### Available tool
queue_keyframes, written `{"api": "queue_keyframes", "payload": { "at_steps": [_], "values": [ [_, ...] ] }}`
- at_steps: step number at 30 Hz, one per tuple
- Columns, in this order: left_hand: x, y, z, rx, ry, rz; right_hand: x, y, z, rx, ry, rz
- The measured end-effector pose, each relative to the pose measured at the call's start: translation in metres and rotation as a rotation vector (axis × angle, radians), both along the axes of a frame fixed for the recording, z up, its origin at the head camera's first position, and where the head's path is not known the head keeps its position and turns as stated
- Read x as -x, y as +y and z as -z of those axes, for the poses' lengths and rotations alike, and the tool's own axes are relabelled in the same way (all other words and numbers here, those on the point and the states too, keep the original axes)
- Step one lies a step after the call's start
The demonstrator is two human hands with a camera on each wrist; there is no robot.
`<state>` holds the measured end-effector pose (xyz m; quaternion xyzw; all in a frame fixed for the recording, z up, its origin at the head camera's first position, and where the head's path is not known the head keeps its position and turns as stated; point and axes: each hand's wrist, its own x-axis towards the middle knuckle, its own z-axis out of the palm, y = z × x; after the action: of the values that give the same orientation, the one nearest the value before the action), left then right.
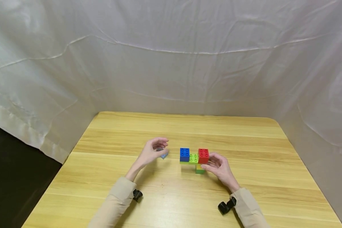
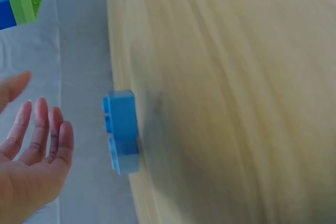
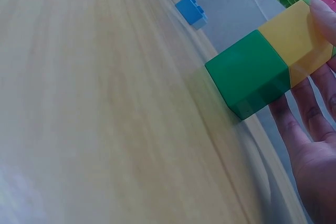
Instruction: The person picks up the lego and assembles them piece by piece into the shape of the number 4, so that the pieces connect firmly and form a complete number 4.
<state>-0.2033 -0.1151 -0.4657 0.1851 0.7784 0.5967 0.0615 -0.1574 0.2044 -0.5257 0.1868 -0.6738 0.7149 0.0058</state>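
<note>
My right hand (image 1: 219,167) grips a small stack of toy building bricks. The thumb lies on the yellow brick (image 3: 296,40), which sits on a green brick (image 3: 249,74). Above the yellow one runs a lime-green brick (image 1: 193,159), reaching out to the left. A blue brick (image 1: 184,154) stands on its left end and a red brick (image 1: 203,155) on its right. My left hand (image 1: 154,150) hovers with parted fingers and holds nothing. Just beyond its fingers, low on the table, lies a light blue brick piece (image 2: 123,119) with studs, one end paler.
The wooden table (image 1: 171,202) has a rounded far edge. Pale cloth (image 1: 171,69) hangs behind it and along both sides. Black wrist cameras (image 1: 137,195) sit at both sleeves. A dark area (image 1: 14,177) shows beyond the cloth at lower left.
</note>
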Motion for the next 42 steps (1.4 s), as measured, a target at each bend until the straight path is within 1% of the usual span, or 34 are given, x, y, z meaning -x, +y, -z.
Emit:
{"api": "queue_keyframes", "payload": {
  "at_steps": [3,9,14,17,21,23,28,31,37,42],
  "values": [
    [0.001,-0.004,0.003,0.027,0.003,0.010,0.000,0.001,0.000,0.002,0.002,-0.007],
    [0.005,-0.010,0.007,0.153,0.006,0.055,-0.001,0.001,0.000,-0.001,0.002,-0.013],
    [0.009,-0.013,0.010,0.219,-0.037,0.074,-0.001,0.001,0.001,-0.006,0.004,-0.014],
    [0.010,-0.013,0.011,0.251,-0.058,0.070,-0.001,0.001,0.000,-0.007,0.002,-0.012],
    [0.009,-0.013,0.011,0.305,-0.055,0.060,-0.002,0.001,0.000,-0.010,-0.008,-0.009],
    [0.009,-0.013,0.011,0.330,-0.040,0.058,-0.002,0.000,-0.001,-0.010,-0.011,-0.010],
    [0.010,-0.013,0.012,0.370,0.004,0.062,-0.003,0.000,-0.002,-0.010,-0.017,-0.008],
    [0.010,-0.012,0.012,0.391,0.016,0.055,-0.003,0.000,-0.002,-0.016,-0.015,-0.004],
    [0.009,-0.011,0.011,0.406,0.005,0.024,-0.002,0.000,-0.001,-0.022,-0.017,-0.007],
    [0.008,-0.011,0.011,0.400,0.004,0.021,-0.002,0.000,-0.001,-0.025,-0.013,-0.010]
  ]
}}
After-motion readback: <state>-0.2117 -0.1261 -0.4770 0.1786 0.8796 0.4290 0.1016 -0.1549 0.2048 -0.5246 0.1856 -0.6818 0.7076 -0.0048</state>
